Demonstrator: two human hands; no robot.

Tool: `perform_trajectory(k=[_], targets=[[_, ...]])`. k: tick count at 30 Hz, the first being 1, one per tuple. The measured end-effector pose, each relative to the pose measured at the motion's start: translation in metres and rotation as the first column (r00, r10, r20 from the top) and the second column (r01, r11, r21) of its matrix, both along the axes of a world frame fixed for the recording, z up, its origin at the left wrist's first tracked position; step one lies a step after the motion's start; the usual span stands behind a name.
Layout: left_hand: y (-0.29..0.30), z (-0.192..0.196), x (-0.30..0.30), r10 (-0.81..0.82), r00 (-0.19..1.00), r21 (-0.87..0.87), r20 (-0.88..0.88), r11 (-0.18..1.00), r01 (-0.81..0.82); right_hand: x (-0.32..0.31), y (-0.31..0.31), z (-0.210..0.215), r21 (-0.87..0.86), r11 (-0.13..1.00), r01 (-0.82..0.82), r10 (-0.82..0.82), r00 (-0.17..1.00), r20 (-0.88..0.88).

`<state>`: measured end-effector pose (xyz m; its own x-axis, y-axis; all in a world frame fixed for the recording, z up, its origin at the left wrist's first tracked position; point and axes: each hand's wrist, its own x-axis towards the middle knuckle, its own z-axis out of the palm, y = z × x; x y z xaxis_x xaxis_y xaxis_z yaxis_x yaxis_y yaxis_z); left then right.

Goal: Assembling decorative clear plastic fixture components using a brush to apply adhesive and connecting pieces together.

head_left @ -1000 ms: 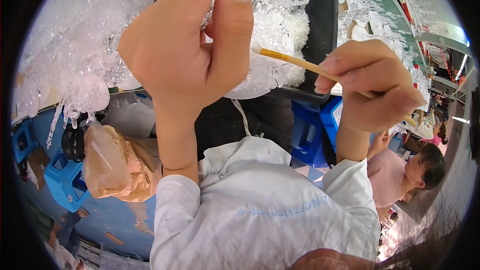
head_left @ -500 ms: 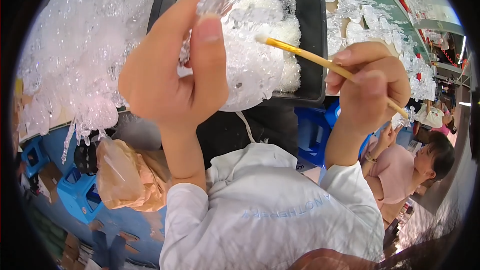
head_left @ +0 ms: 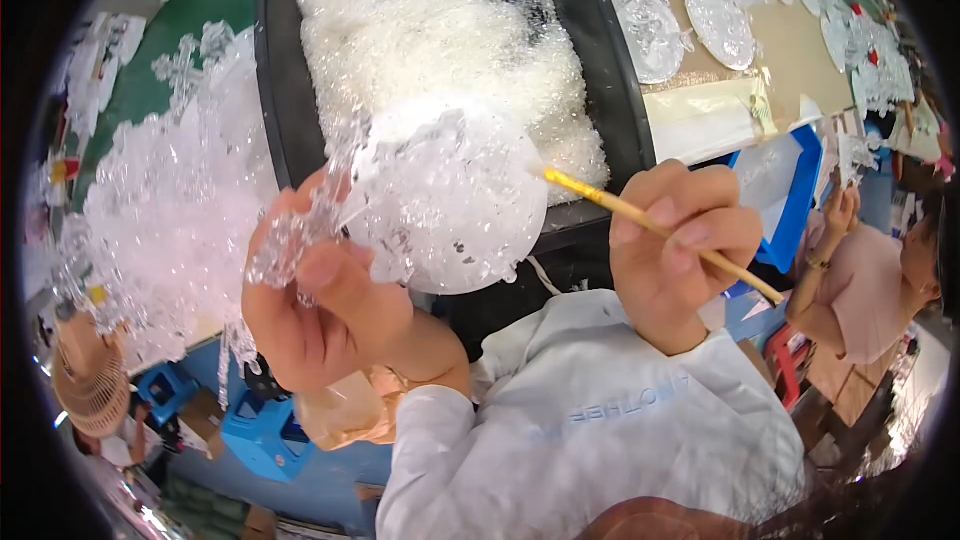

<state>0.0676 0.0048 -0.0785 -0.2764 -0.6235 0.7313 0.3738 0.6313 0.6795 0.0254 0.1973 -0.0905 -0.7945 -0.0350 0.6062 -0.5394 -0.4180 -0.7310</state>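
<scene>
The left hand (head_left: 320, 310) now sits lower — a round clear plastic piece (head_left: 450, 200) is pinched in its fingers (head_left: 335, 270), and the yellow stick (head_left: 650, 225) tip now touches the piece's edge.

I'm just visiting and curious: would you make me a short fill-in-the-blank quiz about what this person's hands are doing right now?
1. The right hand holds a thin ____-coloured stick like a pen.
2. The left hand holds up a round clear plastic ornament, pinched by the lacy strip at its ____ edge.
3. Behind the ornament, more clear plastic pieces are heaped in a long ____-coloured tray.
4. The tip of the stick touches the ornament's ____ edge.

Missing words: yellow; left; black; right
</scene>
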Motion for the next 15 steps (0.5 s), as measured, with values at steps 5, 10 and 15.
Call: perform_trajectory(k=[5, 10, 15], targets=[[0.006, 0.004, -0.004, 0.118, 0.991, -0.029, 0.069, 0.993, -0.116, -0.005, 0.003, 0.000, 0.201, 0.979, 0.029, -0.008, 0.994, -0.107], [0.004, 0.004, -0.004, 0.123, 0.992, -0.051, -0.001, 0.991, -0.123, -0.004, -0.002, 0.006, 0.380, 0.923, 0.065, -0.034, 0.996, -0.087], [0.003, 0.004, -0.005, 0.104, 0.995, -0.067, 0.004, 0.992, -0.104, -0.006, -0.003, 0.008, 0.336, 0.941, 0.030, -0.002, 0.997, -0.083]])
